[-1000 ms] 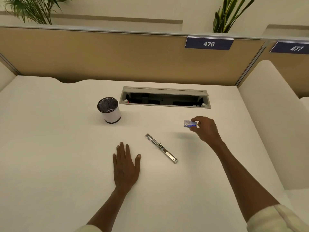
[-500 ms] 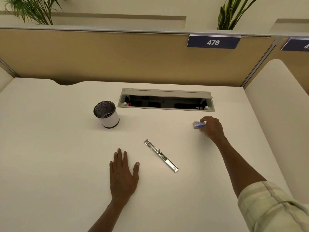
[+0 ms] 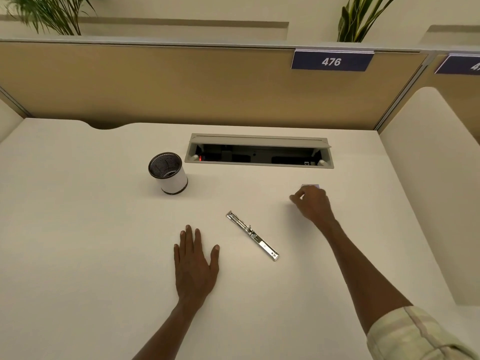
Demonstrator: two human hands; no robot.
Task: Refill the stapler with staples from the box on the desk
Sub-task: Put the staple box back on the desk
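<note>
The silver stapler [image 3: 252, 235] lies opened out flat on the white desk [image 3: 78, 229], running diagonally from upper left to lower right. My left hand [image 3: 195, 263] rests palm down just left of it, fingers spread, holding nothing. My right hand [image 3: 311, 202] hovers to the upper right of the stapler with its fingers curled. The small blue and white staple box [image 3: 310, 186] peeks out just beyond the knuckles, mostly hidden. Whether the fingers pinch anything is too blurred to tell.
A white pen cup [image 3: 168, 174] with a dark mesh inside stands at the back left. An open cable tray [image 3: 259, 152] is sunk into the desk behind the stapler. Tan partitions [image 3: 181, 84] close off the back, and a cream side panel [image 3: 428, 190] the right.
My right hand carried the staple box from above the desk to a spot farther right and back; the box now shows behind the knuckles. My left hand and the stapler stayed put.
</note>
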